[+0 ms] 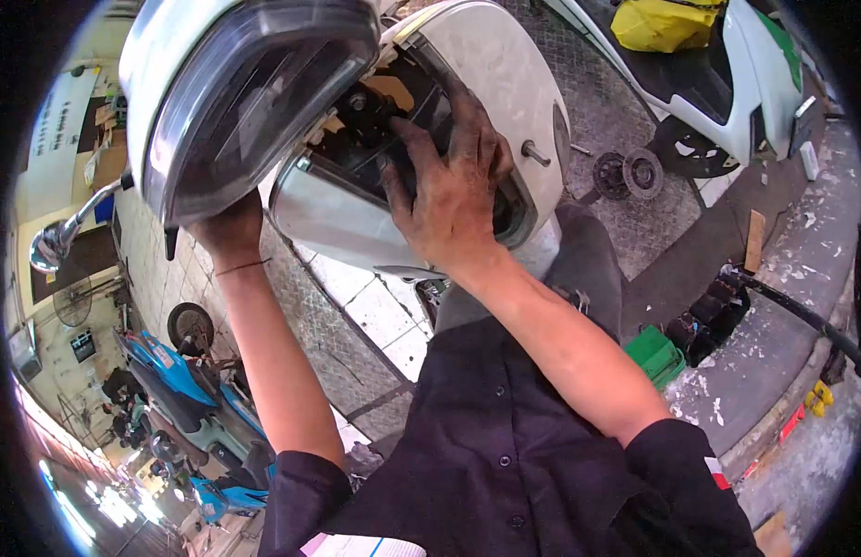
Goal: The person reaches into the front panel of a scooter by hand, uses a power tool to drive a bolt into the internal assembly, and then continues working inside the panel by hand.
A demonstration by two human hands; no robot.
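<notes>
My left hand (228, 230) reaches up beneath a white scooter part with a large clear lens over a dark inside (263, 102). Its fingers are hidden behind that part, so what they hold does not show. My right hand (453, 190) lies spread over the open cavity of the white scooter body (333, 213), fingers apart and curved, fingertips down toward the dark inside. Near those fingertips sits a black part with a round metal bolt (358, 100). Both hands are smudged dark.
A mirror on a stalk (51, 246) sticks out at left. Blue scooters (175, 371) stand beyond it. At right are metal discs (642, 174), a green bin (655, 357), a grey ledge (774, 325) and another white scooter (760, 79) with a yellow bag (667, 26).
</notes>
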